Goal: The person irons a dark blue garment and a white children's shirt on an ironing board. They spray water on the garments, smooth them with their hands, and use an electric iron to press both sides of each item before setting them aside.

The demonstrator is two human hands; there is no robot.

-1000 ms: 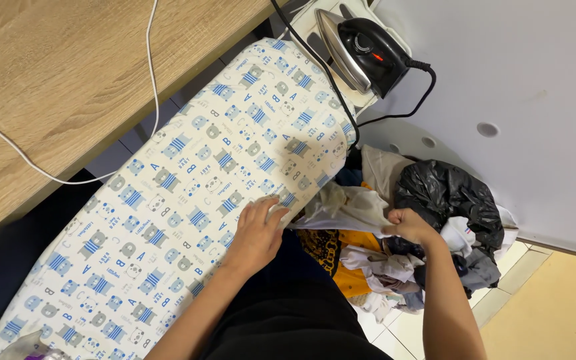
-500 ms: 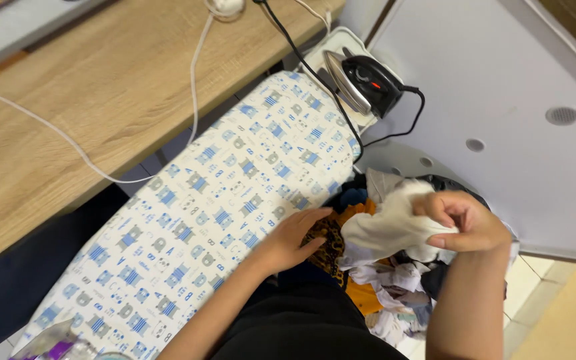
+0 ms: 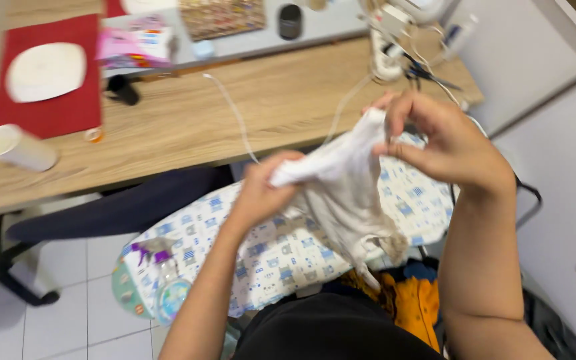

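Garment [image 3: 345,190]: pale cloth, held up above ironing board [image 3: 281,257]
Left hand [image 3: 261,190]: closed on one edge
Right hand [image 3: 445,143]: pinching top corner
Risk: trailing hem could snag board's edge or slip from the pinch

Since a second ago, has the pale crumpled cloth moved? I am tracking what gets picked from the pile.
Yes. The pale crumpled cloth has come up from beside the patterned ironing board and now hangs over it, held by both hands.
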